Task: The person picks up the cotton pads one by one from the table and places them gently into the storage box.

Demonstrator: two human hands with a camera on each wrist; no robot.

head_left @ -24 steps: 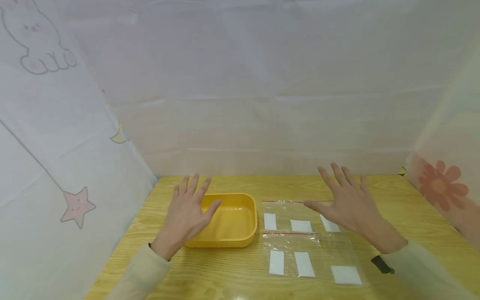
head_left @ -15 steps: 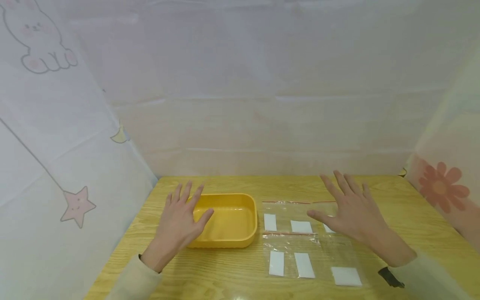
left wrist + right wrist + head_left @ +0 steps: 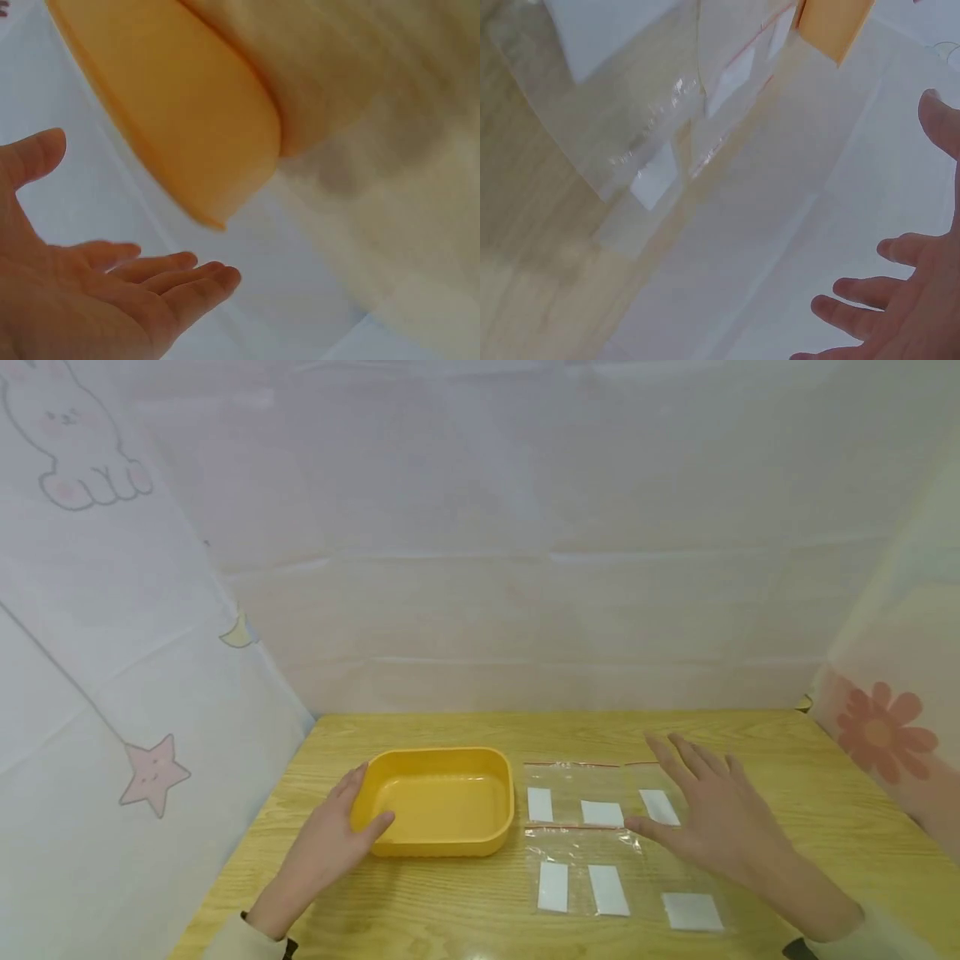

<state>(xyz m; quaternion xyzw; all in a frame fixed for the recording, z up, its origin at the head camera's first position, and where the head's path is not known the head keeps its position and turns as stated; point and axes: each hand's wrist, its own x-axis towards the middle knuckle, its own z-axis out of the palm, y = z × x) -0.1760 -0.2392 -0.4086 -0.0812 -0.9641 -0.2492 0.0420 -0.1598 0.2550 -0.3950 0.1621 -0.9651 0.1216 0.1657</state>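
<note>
A yellow rectangular container [image 3: 442, 842] stands on the wooden table, and nothing shows inside it. Beside its left end is my left hand [image 3: 327, 843], thumb spread from the fingers. The left wrist view shows a gap between this hand [image 3: 112, 292] and the container's wall [image 3: 187, 97]. To the right of the container, several clear zip bags [image 3: 573, 843] with red seal lines lie flat, showing white rectangular patches [image 3: 553, 887]. My right hand [image 3: 723, 827] hovers over the right-hand bags with fingers spread, covering part of them. In the right wrist view its fingers [image 3: 855, 315] hold nothing.
The wooden table [image 3: 420, 914] ends at a pale cloth backdrop [image 3: 525, 610] behind. Cloth walls rise on the left and right, with a printed star [image 3: 155, 774] and a red flower [image 3: 885, 732].
My left hand has moved left and toward me, down to the container's left end, its fingers drawing closer together. My right hand has come lower and slightly right. Container and bags stay put.
</note>
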